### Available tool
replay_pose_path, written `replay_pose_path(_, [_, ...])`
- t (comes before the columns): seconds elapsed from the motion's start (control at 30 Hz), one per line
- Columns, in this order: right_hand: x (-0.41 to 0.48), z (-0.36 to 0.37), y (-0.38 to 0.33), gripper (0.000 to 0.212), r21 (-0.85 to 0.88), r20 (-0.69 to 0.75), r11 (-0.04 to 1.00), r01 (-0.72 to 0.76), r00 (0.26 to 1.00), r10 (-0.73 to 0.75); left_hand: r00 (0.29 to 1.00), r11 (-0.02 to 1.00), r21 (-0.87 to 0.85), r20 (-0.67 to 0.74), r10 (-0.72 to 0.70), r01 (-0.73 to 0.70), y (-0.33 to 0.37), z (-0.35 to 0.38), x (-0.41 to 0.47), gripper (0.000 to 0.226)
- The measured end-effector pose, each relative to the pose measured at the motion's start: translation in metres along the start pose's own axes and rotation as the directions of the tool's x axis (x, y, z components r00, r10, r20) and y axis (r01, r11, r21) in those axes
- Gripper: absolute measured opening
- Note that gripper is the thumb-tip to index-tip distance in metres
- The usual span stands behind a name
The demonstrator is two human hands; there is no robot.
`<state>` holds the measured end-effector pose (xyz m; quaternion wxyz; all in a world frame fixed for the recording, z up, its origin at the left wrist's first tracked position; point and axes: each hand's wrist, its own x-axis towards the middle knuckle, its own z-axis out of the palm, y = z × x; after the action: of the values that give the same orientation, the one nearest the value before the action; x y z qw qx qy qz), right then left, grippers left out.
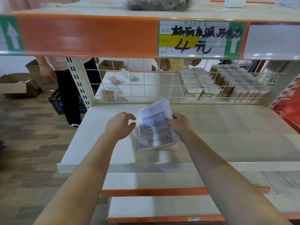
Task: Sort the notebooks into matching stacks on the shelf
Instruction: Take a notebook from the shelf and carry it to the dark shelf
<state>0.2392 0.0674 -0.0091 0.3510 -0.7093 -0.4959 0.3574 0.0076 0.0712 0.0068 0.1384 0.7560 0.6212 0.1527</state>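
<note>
Fingers point(175, 115) of right hand point(181, 125) vanish behind the blurred notebooks point(154, 127).

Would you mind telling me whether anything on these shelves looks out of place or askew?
Behind the wire grid, the packets on the left lie scattered at odd angles, unlike the neat rows of boxes on the right. The notebooks are tilted too, but the right hand holds them.

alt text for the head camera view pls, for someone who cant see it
A person's right hand pinches the right edge of a blurred blue-and-white notebook above a white shelf, while the left hand hovers open beside its left edge. Behind the shelf's wire grid sit packaged goods, and a handwritten price label fronts the shelf above.
</note>
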Motion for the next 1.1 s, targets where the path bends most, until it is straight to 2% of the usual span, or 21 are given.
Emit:
replay_pose_path(0.23, [-0.005,-0.008,0.0,0.002,0.318,0.06,0.948,-0.014,0.998,-0.005,1.0,0.999,-0.041,0.001,-0.013,0.013,0.004,-0.001,-0.002,0.027])
replay_pose_path(0.3, [-0.006,-0.01,0.001,0.008,0.396,0.054,0.918,-0.009,0.998,-0.013,0.999,0.998,-0.055,-0.001,-0.033,0.033,0.006,0.0,-0.003,0.028])
replay_pose_path(0.47, [-0.007,-0.014,0.0,0.014,0.568,0.116,0.821,-0.061,0.993,-0.006,0.989,0.956,-0.257,0.071,-0.127,0.141,0.018,0.002,-0.008,0.036])
replay_pose_path(0.53, [-0.006,-0.014,0.0,0.009,0.604,0.153,0.794,-0.077,0.988,-0.02,0.982,0.846,-0.5,0.133,-0.137,0.185,0.026,0.004,-0.008,0.034])
replay_pose_path(0.6, [-0.005,-0.012,-0.002,0.006,0.627,0.187,0.774,-0.082,0.981,-0.047,0.976,0.638,-0.739,0.179,-0.127,0.219,0.034,0.004,-0.009,0.031])
replay_pose_path(0.67, [-0.005,-0.009,-0.006,0.003,0.651,0.203,0.757,-0.061,0.975,-0.096,0.98,0.506,-0.84,0.151,-0.128,0.195,0.038,0.002,-0.011,0.026])
replay_pose_path(0.73, [-0.003,-0.007,-0.009,0.005,0.673,0.216,0.74,-0.018,0.961,-0.173,0.985,0.425,-0.893,0.095,-0.144,0.148,0.037,-0.002,-0.014,0.026])
replay_pose_path(0.87, [-0.004,0.005,-0.015,0.019,0.659,0.306,0.752,0.003,0.912,-0.272,0.991,0.357,-0.932,0.016,-0.132,0.063,0.023,-0.014,-0.024,0.035])
replay_pose_path(1.0, [-0.011,0.036,-0.032,0.061,0.607,0.435,0.79,-0.09,0.869,-0.235,0.987,0.336,-0.941,-0.024,-0.159,0.032,0.003,-0.028,-0.047,0.037])
replay_pose_path(1.03, [-0.014,0.046,-0.037,0.063,0.593,0.459,0.799,-0.101,0.858,-0.232,0.981,0.334,-0.942,-0.029,-0.19,0.037,-0.004,-0.032,-0.054,0.037])
replay_pose_path(1.1, [-0.021,0.068,-0.047,0.05,0.565,0.511,0.817,-0.117,0.827,-0.235,0.961,0.34,-0.939,-0.045,-0.272,0.052,-0.021,-0.041,-0.073,0.037])
